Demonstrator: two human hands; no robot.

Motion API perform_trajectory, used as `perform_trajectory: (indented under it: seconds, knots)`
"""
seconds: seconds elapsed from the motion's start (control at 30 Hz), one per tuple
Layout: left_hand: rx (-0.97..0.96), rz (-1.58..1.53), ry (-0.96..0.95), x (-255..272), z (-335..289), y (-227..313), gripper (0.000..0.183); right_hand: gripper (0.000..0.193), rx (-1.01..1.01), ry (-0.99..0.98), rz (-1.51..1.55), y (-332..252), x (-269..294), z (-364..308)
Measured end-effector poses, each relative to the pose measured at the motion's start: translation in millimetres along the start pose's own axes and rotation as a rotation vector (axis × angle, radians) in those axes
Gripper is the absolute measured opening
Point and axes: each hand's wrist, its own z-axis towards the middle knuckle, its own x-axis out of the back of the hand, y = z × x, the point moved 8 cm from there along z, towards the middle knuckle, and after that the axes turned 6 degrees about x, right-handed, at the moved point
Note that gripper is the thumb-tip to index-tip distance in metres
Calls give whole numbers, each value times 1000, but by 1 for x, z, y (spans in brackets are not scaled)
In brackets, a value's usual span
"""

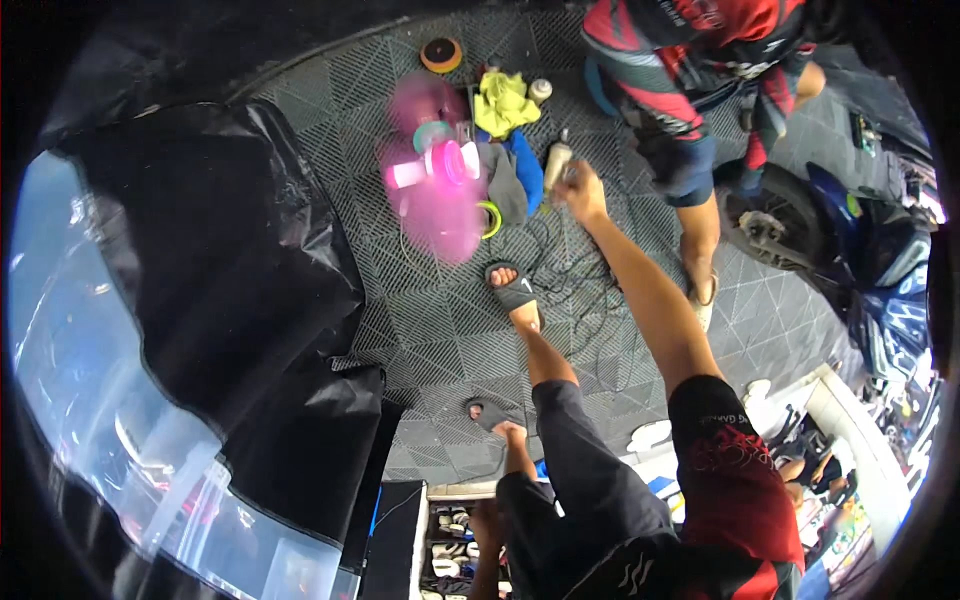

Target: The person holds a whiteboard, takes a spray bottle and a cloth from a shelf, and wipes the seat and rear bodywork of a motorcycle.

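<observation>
My right arm reaches forward over the floor. My right hand has its fingers curled in, slightly blurred, and what they hold, if anything, is hidden. Just beside its fingertips is a cream-coloured bottle with a dark tip; whether they touch it I cannot tell. Left of the bottle lie a blue cloth, a grey cloth and a crumpled yellow cloth. Low in the picture my left hand hangs in shadow beside my leg, its fingers not clear.
A pink fan with blurred blades stands left of the cloths. Near it are a yellow-green ring and an orange-and-black round pad. Thin cables cross the tiled floor. Another person is beside a motorcycle wheel. Black sheeting covers the left.
</observation>
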Motion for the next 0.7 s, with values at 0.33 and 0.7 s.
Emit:
perform_trajectory:
  seconds: [0.33, 0.7]
  knots:
    - [386, 172, -160, -67, -60, 26, 33, 16, 45, 10, 674, -7, -141, 157]
    - [429, 226, -201, -66, -38, 18, 32, 15, 218, -267, 400, -15, -194, 180]
